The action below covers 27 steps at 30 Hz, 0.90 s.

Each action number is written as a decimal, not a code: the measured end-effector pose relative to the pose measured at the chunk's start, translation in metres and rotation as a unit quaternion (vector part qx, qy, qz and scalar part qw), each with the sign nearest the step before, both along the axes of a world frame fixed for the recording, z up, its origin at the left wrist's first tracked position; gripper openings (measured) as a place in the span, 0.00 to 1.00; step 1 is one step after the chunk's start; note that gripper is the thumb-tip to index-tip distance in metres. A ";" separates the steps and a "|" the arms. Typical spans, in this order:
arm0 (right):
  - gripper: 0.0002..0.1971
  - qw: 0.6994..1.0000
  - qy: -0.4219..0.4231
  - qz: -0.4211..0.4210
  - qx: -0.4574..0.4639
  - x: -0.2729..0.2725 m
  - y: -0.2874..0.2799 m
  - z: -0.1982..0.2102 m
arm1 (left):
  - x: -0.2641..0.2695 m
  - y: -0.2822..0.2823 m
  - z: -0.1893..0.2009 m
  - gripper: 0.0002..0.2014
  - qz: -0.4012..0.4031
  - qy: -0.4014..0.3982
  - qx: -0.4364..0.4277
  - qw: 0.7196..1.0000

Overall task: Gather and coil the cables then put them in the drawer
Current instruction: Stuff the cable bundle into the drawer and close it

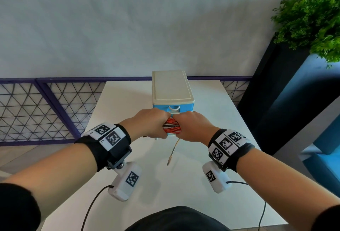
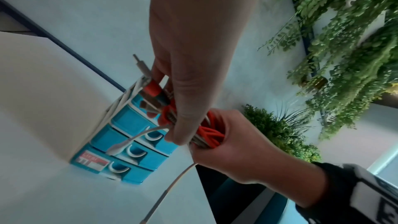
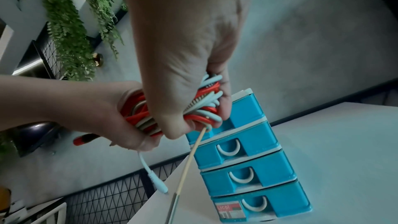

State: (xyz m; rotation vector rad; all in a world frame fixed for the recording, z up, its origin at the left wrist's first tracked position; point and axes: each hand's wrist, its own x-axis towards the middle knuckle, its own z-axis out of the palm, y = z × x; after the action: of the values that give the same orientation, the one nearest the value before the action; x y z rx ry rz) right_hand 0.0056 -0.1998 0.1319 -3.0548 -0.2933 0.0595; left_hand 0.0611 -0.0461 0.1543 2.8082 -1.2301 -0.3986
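Observation:
A bundle of red and white cables (image 1: 172, 128) is held between both hands just in front of the blue drawer unit (image 1: 172, 87), above the white table (image 1: 211, 113). My left hand (image 1: 156, 124) grips its left end and my right hand (image 1: 185, 126) grips its right end. In the left wrist view the left hand (image 2: 189, 108) curls round the cable bundle (image 2: 212, 135), with red and white plugs poking out. The right hand (image 3: 193, 105) clamps the looped cables (image 3: 207, 101) in the right wrist view. A beige cable end (image 1: 173, 152) dangles below the bundle.
The drawer unit (image 3: 247, 159) has a cream top and several blue drawers with white handles; the fronts that show look pushed in. A purple mesh railing (image 1: 36, 105) runs behind the table. A dark planter with green plants (image 1: 309, 24) stands at the right.

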 end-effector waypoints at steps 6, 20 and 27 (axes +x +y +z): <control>0.09 0.994 -0.046 0.065 -0.078 -0.003 -0.002 0.007 | 0.008 0.001 0.002 0.25 0.034 0.196 -0.007 0.980; 0.09 0.970 -0.141 0.172 -0.102 -0.011 0.003 0.010 | 0.013 0.011 -0.014 0.32 0.064 0.554 -0.108 0.823; 0.10 0.959 -0.126 0.189 -0.167 -0.011 -0.005 0.005 | 0.010 0.003 -0.020 0.23 0.055 0.442 -0.013 0.895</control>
State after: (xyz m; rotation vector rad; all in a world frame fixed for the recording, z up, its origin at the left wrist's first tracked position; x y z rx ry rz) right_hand -0.0051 -0.2046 0.1366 -3.2835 -0.9758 -0.2934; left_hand 0.0708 -0.0435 0.1345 2.1536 -0.8211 -1.4144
